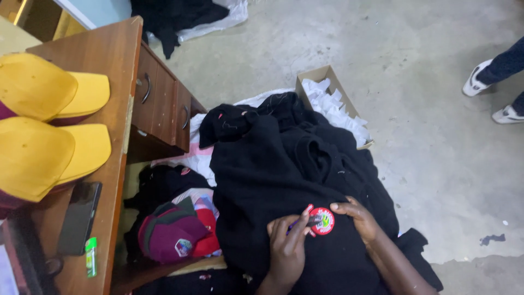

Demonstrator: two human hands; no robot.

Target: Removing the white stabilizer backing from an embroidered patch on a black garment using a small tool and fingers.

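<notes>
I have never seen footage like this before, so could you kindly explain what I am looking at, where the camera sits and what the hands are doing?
There is no machine here: a person wears one camera on the head, so the single picture looks down at that person's own two bare hands. The left hand and the right hand rest on a pile of black garments and pinch a round red embroidered badge between them; the left hand also seems to hold a thin tool, too small to identify. To the left stands a wooden desk carrying two yellow caps, a dark phone and a small green lighter. Below it lies a maroon cap. Behind the pile sits a cardboard box of white pieces. Another person's feet show at the top right.
</notes>
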